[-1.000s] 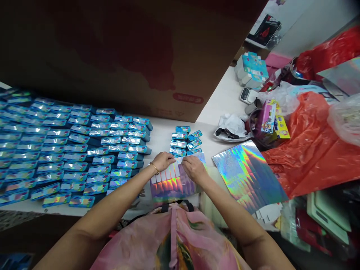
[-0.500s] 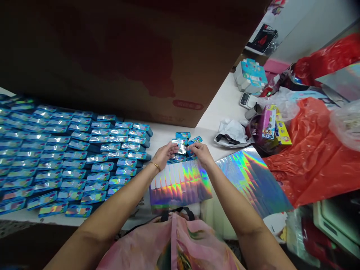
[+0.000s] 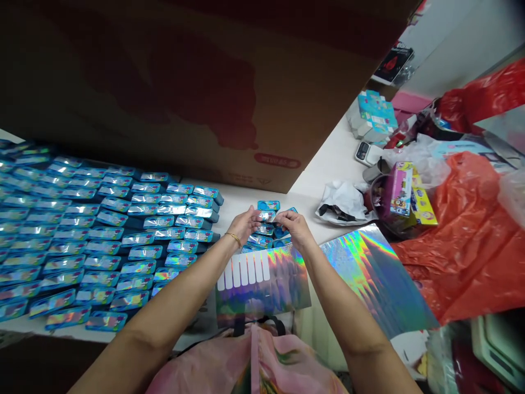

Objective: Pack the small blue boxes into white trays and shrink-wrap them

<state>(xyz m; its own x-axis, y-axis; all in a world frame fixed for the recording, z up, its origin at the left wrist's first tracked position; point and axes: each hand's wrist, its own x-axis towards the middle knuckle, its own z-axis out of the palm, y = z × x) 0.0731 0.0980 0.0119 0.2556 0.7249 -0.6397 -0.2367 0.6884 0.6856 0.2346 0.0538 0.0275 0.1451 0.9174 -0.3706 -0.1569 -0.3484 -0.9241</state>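
Beyond the glossy, rectangular holographic sheet (image 3: 262, 282), the left hand (image 3: 245, 225) and right hand (image 3: 296, 229), equally near, each pinched one end of a small holographic strip (image 3: 268, 216), its long axis lying left-to-right, just above the stacked oblong blue tins (image 3: 262, 241) before the matt cardboard box (image 3: 164, 98).

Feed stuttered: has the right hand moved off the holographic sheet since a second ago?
Yes. The right hand has gone forward, away from the body, from the far edge of the holographic sheet to the small pile of blue boxes beyond it.
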